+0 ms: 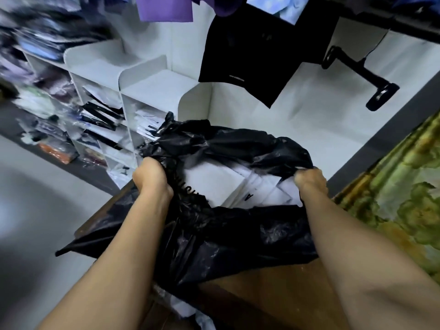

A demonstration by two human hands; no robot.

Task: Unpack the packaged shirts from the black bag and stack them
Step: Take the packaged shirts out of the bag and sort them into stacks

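1. Left hand (152, 178): fingers curled tight round a bunched fold of the bag (226, 234) rim. It holds only the black film.
2. Right hand (310, 181): fingers curled into the opposite side of the rim, pinching the film.
3. The two grips stand well apart. The rim between them is spread into a wide mouth.

Between the hands, inside the mouth, lie the shirts (214, 184). They are flat white packets, overlapped, and some carry dark print. All lie within the bag, and the film laps over their outer edges.

Below the grips, toward the person, the bag body sags in crumpled folds across a brown table (273, 296). One corner of film juts past the table edge under the left forearm.

Beyond the left hand stands a white shelf (152, 91) of open compartments holding more flat packets, white and dark. Further left the view is blurred, and only stacked packets of mixed colours can be made out.

Above and beyond the right hand, a black garment (257, 55) hangs before the white wall, with a black hanger (359, 71) just beside it. Outboard of the right forearm lies a green and yellow patterned cloth (392, 198).
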